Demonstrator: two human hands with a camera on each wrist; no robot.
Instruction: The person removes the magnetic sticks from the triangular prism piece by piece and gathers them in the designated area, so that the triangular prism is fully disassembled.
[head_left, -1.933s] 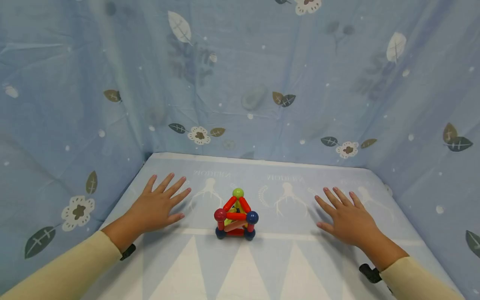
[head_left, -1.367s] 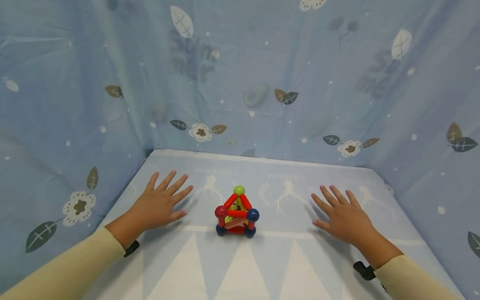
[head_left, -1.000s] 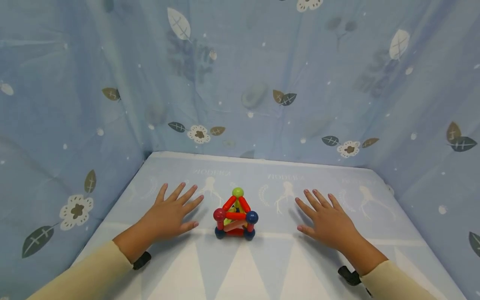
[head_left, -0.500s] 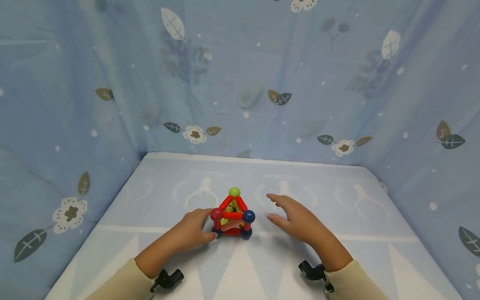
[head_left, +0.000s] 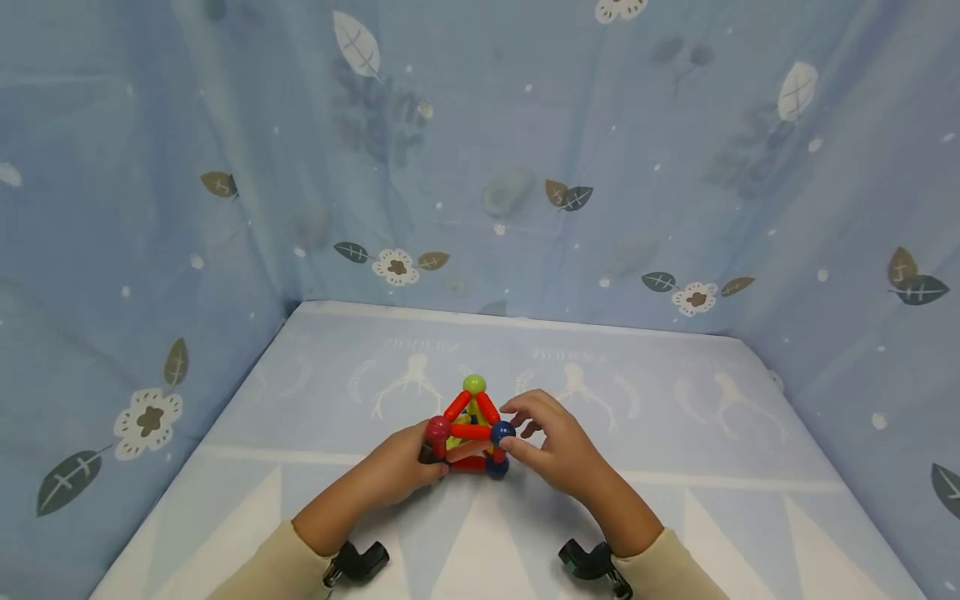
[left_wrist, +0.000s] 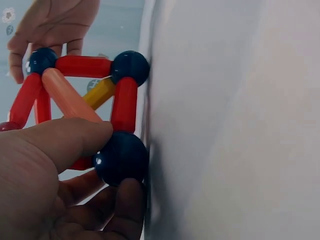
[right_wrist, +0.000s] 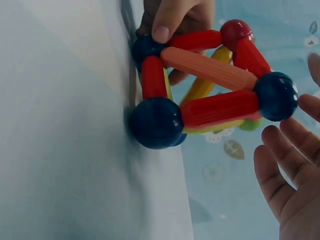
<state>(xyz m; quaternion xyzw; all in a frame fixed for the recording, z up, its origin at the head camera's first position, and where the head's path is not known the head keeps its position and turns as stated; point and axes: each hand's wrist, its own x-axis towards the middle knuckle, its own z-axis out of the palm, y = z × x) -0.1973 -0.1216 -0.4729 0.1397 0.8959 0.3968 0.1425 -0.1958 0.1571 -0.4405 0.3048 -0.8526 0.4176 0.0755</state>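
Head view: blue cloth (head_left: pixel 480 150) printed with leaves and flowers hangs behind and along both sides.
Table (head_left: pixel 480 550): pale blue and white, with a triangle pattern along the near part.
Sleeves (head_left: pixel 281 567): cream, one on each forearm, coming in from the near edge.
Ball-and-rod frame (head_left: pixel 470 432): on the table near its middle, between the two hands.
Left hand (head_left: pixel 397 467): clamped on the frame's lower left blue ball (left_wrist: pixel 121 158), thumb on one side, a fingertip on the other.
Right hand (head_left: pixel 558 442): loosely bent beside the upper right blue ball (right_wrist: pixel 276 96), thumb and fingers apart; whether a fingertip touches it, I cannot tell.
Black wrist devices (head_left: pixel 360 562): one at each wrist.
Rods: mostly red; a peach rod (right_wrist: pixel 210 67) slants between those two blue balls, a yellow rod (right_wrist: pixel 198 92) behind it.
Other balls: green ball (head_left: pixel 474 384) at the peak, crimson ball (head_left: pixel 438 430) at upper left.
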